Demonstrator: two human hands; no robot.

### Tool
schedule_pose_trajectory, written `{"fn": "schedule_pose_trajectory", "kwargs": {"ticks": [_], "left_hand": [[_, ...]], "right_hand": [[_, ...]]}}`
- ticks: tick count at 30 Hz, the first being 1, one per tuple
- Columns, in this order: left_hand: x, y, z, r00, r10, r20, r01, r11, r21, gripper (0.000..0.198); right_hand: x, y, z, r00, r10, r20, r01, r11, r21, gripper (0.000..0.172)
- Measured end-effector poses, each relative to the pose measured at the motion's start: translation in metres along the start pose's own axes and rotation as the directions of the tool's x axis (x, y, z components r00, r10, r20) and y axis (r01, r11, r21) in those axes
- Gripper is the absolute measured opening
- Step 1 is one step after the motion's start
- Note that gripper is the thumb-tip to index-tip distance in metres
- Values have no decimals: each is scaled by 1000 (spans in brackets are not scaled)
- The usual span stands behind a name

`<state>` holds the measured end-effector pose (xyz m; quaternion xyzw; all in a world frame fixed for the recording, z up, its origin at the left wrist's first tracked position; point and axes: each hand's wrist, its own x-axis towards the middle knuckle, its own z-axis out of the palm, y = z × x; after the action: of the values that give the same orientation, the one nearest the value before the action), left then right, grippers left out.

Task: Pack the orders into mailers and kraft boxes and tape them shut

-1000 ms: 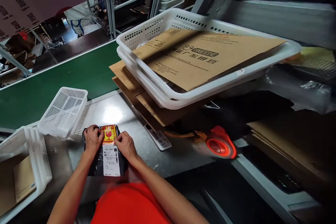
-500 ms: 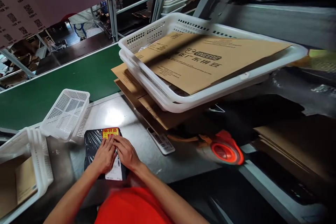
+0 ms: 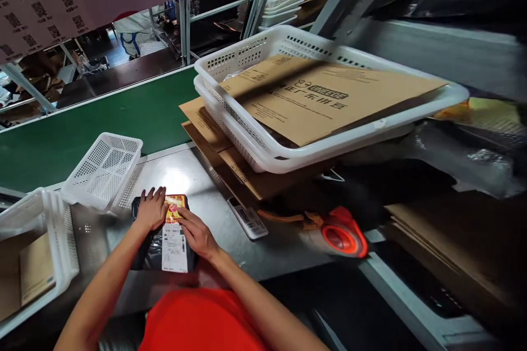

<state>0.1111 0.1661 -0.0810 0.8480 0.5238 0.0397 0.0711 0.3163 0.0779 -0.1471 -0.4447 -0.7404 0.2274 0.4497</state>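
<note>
A black plastic-wrapped parcel [image 3: 150,252] lies on the metal table in front of me. On its top are a yellow and red sticker [image 3: 176,201] and, below that, a white shipping label [image 3: 175,252]. My left hand [image 3: 152,209] rests flat on the parcel's upper left, fingers stretched out past its far edge. My right hand [image 3: 197,231] touches the sticker's lower right with its fingertips, the fingers extended and the palm over the parcel's right edge. Neither hand grips anything.
A small white basket [image 3: 102,173] stands by the green conveyor belt [image 3: 53,142]. Stacked baskets [image 3: 66,247] with cardboard are at left. Larger white baskets [image 3: 284,159] hold brown mailers [image 3: 304,98]. A phone-like device [image 3: 247,219] and an orange tape dispenser [image 3: 343,233] lie to the right.
My left hand has slid up and left, away from the right hand, and flattened. More of the shipping label shows. The right hand stays near the sticker's lower edge; the view has shifted slightly.
</note>
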Motion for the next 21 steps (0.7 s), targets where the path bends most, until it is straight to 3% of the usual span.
{"fn": "schedule_pose_trajectory", "kwargs": {"ticks": [3, 7, 10, 14, 17, 21], "left_hand": [[7, -2, -1, 999, -32, -3, 32, 999, -4, 55], [4, 1, -1, 999, -27, -32, 28, 999, 26, 56], [-11, 0, 2, 997, -41, -69, 47, 995, 84, 58], [-47, 0, 14, 971, -185, -152, 199, 976, 84, 59], [-72, 1, 23, 925, -335, -179, 336, 941, -30, 66], [-90, -12, 26, 847, -524, -85, 465, 810, -358, 93]], "right_hand": [[19, -9, -2, 997, 43, 62, -36, 993, -109, 36], [65, -19, 5, 977, 177, 119, -145, 961, -235, 44], [90, -21, 13, 942, 310, 132, -266, 925, -272, 52], [98, -23, 25, 884, 459, 86, -417, 859, -298, 55], [99, -24, 30, 816, 577, 25, -552, 791, -263, 60], [88, -20, 27, 684, 729, 7, -729, 684, 0, 106]]}}
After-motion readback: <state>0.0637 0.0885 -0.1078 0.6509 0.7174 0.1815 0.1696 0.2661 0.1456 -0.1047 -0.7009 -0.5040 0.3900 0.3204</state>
